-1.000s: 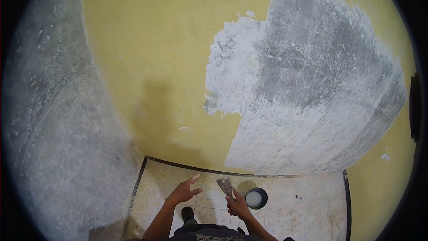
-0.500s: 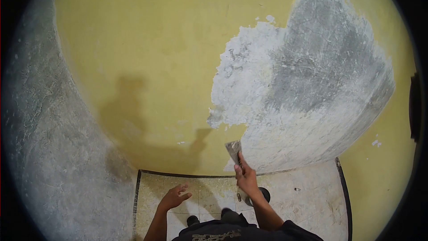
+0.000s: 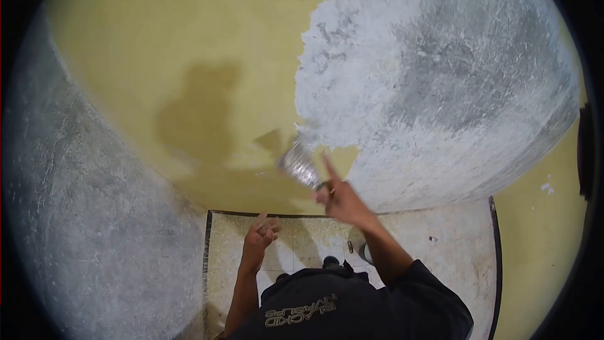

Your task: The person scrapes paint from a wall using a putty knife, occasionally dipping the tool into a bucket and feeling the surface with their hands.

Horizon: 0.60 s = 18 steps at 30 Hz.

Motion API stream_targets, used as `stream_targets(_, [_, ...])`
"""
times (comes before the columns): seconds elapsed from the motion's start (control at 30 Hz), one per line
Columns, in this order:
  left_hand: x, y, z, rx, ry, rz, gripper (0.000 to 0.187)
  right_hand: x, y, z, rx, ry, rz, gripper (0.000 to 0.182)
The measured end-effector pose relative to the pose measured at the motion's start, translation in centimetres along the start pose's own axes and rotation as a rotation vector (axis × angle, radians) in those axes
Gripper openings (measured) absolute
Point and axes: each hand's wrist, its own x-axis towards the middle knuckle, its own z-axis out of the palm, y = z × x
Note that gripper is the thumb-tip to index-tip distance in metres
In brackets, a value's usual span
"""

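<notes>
My right hand point(image 3: 341, 201) grips the handle of a scraper point(image 3: 298, 165), its index finger stretched out toward the wall. The scraper's wide metal blade is smeared by motion and points up and left, near the lower left edge of the bare patch point(image 3: 358, 69). Yellow paint point(image 3: 138, 44) still covers the wall around that patch. Lower down, my left hand point(image 3: 262, 232) is held in front of my body with fingers loosely bent and apart, holding nothing.
Paint flakes are scattered over the tiled floor point(image 3: 242, 264), which a dark skirting line point(image 3: 302, 216) borders. A grey bare wall point(image 3: 107, 214) rises on the left. Near my feet lies a small brown object point(image 3: 350, 247) beside a round container point(image 3: 365, 253).
My right hand has moved up, and the scraper has swung left toward the patch's lower left edge. My left hand has risen, its fingers more bent. The view has tilted downward.
</notes>
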Motion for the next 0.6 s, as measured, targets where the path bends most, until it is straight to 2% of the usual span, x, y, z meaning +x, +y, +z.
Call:
stream_targets(0.03, [0.8, 0.2, 1.1, -0.179, -0.027, 0.073, 0.055, -1.0, 0.7, 1.2, -0.026, -0.069, -0.005, 0.087])
stream_targets(0.1, [2.4, 0.7, 3.2, -0.264, -0.032, 0.088, 0.052, -2.7, 2.6, 2.8, -0.002, -0.124, -0.03, 0.063])
stream_targets(0.13, [2.7, 0.7, 3.8, -0.357, -0.029, 0.123, 0.049, -3.4, 3.6, 2.9, 0.009, -0.124, -0.021, 0.063])
stream_targets(0.17, [2.9, 0.3, 3.9, -0.351, -0.026, 0.113, 0.049, -4.0, 4.6, 3.0, -0.003, -0.137, -0.049, 0.057])
stream_targets(0.23, [4.1, -0.6, 4.2, -0.177, 0.108, 0.022, 0.031, -4.8, 5.5, 1.8, 0.074, -0.132, -0.057, 0.046])
stream_targets(0.27, [4.3, -1.0, 4.6, -0.171, 0.106, 0.017, 0.031, -5.2, 6.3, 1.1, 0.079, -0.129, -0.053, 0.046])
stream_targets(0.33, [4.6, -1.8, 5.4, -0.155, 0.138, 0.016, 0.017, -5.6, 8.1, -0.2, 0.254, 0.023, -0.16, 0.039])
stream_targets(0.37, [4.8, -2.3, 5.8, -0.147, 0.139, 0.015, 0.017, -6.1, 8.8, -1.1, 0.262, 0.025, -0.161, 0.039])
stream_targets(0.43, [5.1, -3.7, 7.2, 0.0, 0.153, -0.021, 0.017, -7.1, 10.0, -3.1, 0.666, 0.049, 0.23, 0.034])
stream_targets(0.47, [5.0, -4.2, 8.1, 0.004, 0.165, -0.029, 0.017, -7.7, 10.5, -3.6, 0.674, 0.04, 0.237, 0.034])
stream_targets(0.53, [5.4, -4.8, 10.3, 0.12, 0.078, -0.012, 0.019, -8.2, 11.3, -4.5, 0.719, 0.27, 0.098, 0.028])
stream_targets(0.57, [5.7, -5.2, 11.4, 0.169, 0.068, -0.02, 0.019, -8.2, 11.6, -4.6, 0.733, 0.314, -0.097, 0.027])
stream_targets(0.6, [6.0, -5.3, 12.7, 0.169, 0.084, -0.015, 0.019, -8.1, 12.1, -4.9, 0.738, 0.298, -0.101, 0.027])
